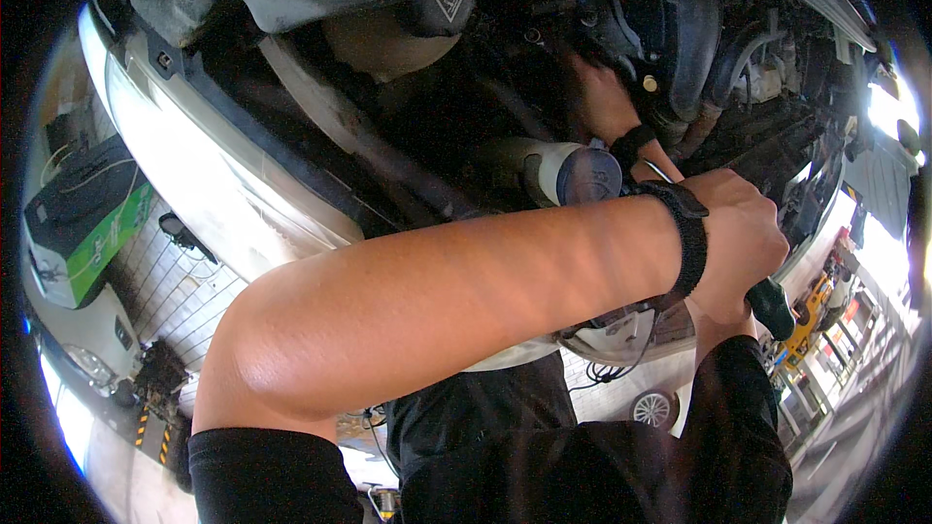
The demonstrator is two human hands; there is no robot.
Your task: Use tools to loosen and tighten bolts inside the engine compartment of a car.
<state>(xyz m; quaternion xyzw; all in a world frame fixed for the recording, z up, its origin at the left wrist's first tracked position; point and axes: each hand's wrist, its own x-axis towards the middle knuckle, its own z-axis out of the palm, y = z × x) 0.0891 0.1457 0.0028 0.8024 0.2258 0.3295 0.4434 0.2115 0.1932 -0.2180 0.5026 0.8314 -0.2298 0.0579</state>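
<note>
My left forearm crosses the view from the lower left, and my left hand [740, 238] is closed in a fist around a long tool. Its black handle [772, 309] sticks out below the fist, and a short stretch of metal shaft shows above; the tip is hidden, so the exact kind does not show. Behind it, my right arm reaches up into a dark engine bay, with my right hand [600, 95] beside thick black hoses [691, 34]. Shadow and blur hide its fingers. A blue-capped white reservoir [587, 175] stands just left of the right wrist.
A rounded pale tank with a dark cap [439, 15] sits farther in. The white car's fender [209, 136] bounds the bay on the left. Beyond it a black and green cover [92, 218] lies on another car. A wheel [655, 409] shows at the lower right.
</note>
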